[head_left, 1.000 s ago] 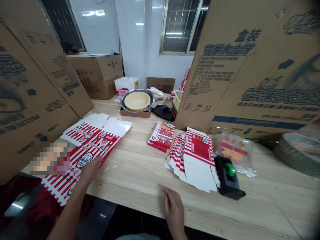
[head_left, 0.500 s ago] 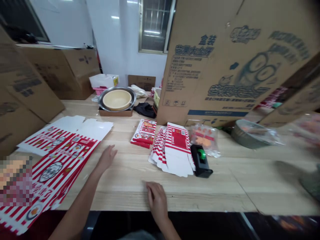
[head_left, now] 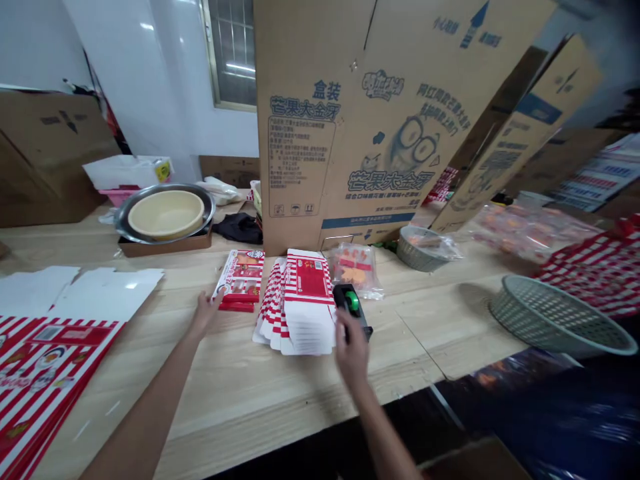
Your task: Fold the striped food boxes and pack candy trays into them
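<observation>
The steel basin point(head_left: 210, 212) holds a cream bowl point(head_left: 166, 215); the cardboard carton point(head_left: 340, 133) reads 芒果大金牙. The spread left hand point(head_left: 204, 313) nears a printed box point(head_left: 243, 277); the right hand point(head_left: 353, 353), fingers pressed together, meets a tape dispenser point(head_left: 347, 300), grip unclear.

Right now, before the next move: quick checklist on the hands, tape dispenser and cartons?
1. Right hand has hold of the black tape dispenser: cannot tell, the hand covers part of it.
2. Left hand touching the printed carton: cannot tell, fingertips are at its edge.
3. Stack of red-and-white flat cartons squared: not ok, its edges fan out.
4. Striped flat carton sheets lying flat on the wooden table: ok.
</observation>
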A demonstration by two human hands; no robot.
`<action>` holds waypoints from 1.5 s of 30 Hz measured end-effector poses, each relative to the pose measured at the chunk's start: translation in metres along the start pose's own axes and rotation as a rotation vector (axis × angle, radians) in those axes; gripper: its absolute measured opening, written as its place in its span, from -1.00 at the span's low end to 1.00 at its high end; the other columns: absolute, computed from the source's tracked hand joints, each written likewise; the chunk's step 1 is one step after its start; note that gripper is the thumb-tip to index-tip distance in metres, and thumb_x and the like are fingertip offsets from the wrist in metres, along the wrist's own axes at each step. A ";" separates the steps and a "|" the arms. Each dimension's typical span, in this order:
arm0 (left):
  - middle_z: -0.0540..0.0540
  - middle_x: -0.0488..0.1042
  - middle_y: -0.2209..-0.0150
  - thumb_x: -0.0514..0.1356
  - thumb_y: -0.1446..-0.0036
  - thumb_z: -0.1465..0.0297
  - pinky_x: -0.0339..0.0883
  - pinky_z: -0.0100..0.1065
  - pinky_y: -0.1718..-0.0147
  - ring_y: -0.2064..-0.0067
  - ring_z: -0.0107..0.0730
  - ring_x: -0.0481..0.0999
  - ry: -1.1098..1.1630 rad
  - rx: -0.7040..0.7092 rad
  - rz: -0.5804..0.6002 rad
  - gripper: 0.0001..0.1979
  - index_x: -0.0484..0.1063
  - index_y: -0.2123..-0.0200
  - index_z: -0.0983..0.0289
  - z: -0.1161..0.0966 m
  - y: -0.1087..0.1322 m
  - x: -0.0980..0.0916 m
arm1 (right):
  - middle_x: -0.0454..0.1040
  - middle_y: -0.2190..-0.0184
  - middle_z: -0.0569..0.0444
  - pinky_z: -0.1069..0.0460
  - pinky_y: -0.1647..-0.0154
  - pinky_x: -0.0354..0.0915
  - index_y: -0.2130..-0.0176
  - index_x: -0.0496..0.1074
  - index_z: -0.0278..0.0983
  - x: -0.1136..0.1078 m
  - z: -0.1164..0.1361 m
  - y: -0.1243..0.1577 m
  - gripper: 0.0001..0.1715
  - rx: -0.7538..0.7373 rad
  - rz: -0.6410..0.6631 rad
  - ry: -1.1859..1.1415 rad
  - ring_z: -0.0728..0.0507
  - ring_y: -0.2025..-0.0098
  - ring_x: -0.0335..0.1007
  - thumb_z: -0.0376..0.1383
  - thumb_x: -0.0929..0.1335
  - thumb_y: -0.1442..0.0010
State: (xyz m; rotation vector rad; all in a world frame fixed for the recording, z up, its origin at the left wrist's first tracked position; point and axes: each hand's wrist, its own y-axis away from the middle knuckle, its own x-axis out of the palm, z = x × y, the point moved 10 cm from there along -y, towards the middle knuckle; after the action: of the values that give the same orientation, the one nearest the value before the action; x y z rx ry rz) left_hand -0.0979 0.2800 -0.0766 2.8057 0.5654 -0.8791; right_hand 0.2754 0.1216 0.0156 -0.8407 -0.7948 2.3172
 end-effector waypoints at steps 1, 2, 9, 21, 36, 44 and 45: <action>0.24 0.31 0.01 0.02 -0.20 0.31 0.25 -0.04 0.07 0.01 -0.16 0.35 -0.017 0.019 -0.050 -0.62 0.18 -0.05 0.35 0.002 0.007 -0.005 | 0.44 0.23 -0.20 -0.15 0.15 0.30 0.17 0.38 -0.38 -0.016 -0.026 -0.027 -0.69 0.058 -0.063 0.039 -0.22 0.16 0.36 -0.28 0.19 -0.18; 0.29 0.28 -0.02 -0.01 -0.21 0.35 0.19 0.02 0.02 -0.05 -0.11 0.30 -0.040 0.055 -0.098 -0.62 0.15 -0.07 0.37 0.002 0.016 -0.009 | 0.43 0.25 -0.23 -0.19 0.17 0.29 0.18 0.38 -0.41 -0.027 -0.047 -0.051 -0.66 0.100 -0.102 0.069 -0.24 0.19 0.36 -0.25 0.19 -0.17; 0.12 0.25 -0.13 0.03 -0.15 0.38 0.00 -0.13 -0.17 -0.23 -0.22 0.07 -0.206 0.765 0.058 -0.69 0.33 0.03 0.22 -0.107 0.107 0.076 | 0.45 0.28 -0.14 -0.11 0.13 0.28 0.26 0.41 -0.36 0.025 -0.049 -0.082 -0.66 0.094 0.070 0.003 -0.19 0.19 0.35 -0.21 0.19 -0.14; 0.13 0.53 0.20 0.09 -0.17 0.44 0.16 0.01 -0.08 0.14 -0.29 0.49 -0.286 1.334 0.067 -0.86 0.42 0.23 0.29 -0.102 0.233 0.073 | 0.42 0.18 -0.21 -0.10 0.17 0.29 0.11 0.38 -0.40 0.009 -0.038 0.018 -0.51 0.392 0.178 -0.027 -0.22 0.15 0.35 -0.09 0.18 -0.18; 0.11 0.47 0.28 -0.02 -0.19 0.20 0.35 -0.25 0.21 0.22 -0.27 0.47 -0.222 0.576 0.447 -0.71 0.28 0.14 0.27 -0.108 0.185 0.022 | 0.37 0.02 -0.05 0.03 -0.01 0.24 0.01 0.31 -0.27 0.063 0.053 0.122 -0.61 0.627 0.633 -0.642 -0.14 -0.02 0.29 -0.14 0.18 -0.25; 0.16 0.47 0.37 -0.03 -0.11 0.08 0.24 -0.30 0.33 0.27 -0.16 0.46 -0.431 0.412 0.426 -0.62 0.35 0.36 0.28 -0.107 0.163 -0.010 | 0.25 -0.11 0.01 0.03 -0.16 0.09 -0.15 0.16 -0.20 0.081 0.088 0.123 -0.54 0.492 0.812 -0.679 -0.10 -0.17 0.11 -0.18 0.13 -0.29; 0.15 0.46 0.46 -0.02 -0.08 0.05 0.21 -0.31 0.42 0.36 -0.15 0.46 -0.457 0.389 0.469 -0.59 0.37 0.45 0.27 -0.106 0.162 -0.013 | 0.22 -0.13 0.02 0.01 -0.17 0.06 -0.18 0.12 -0.18 0.082 0.092 0.125 -0.52 0.511 0.834 -0.695 -0.09 -0.18 0.09 -0.17 0.13 -0.29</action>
State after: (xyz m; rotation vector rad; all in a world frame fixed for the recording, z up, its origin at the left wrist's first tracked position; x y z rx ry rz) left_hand 0.0115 0.1538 0.0223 2.7001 -0.3484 -1.5678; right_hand 0.1216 0.0589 -0.0420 -0.0918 -0.0119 3.4102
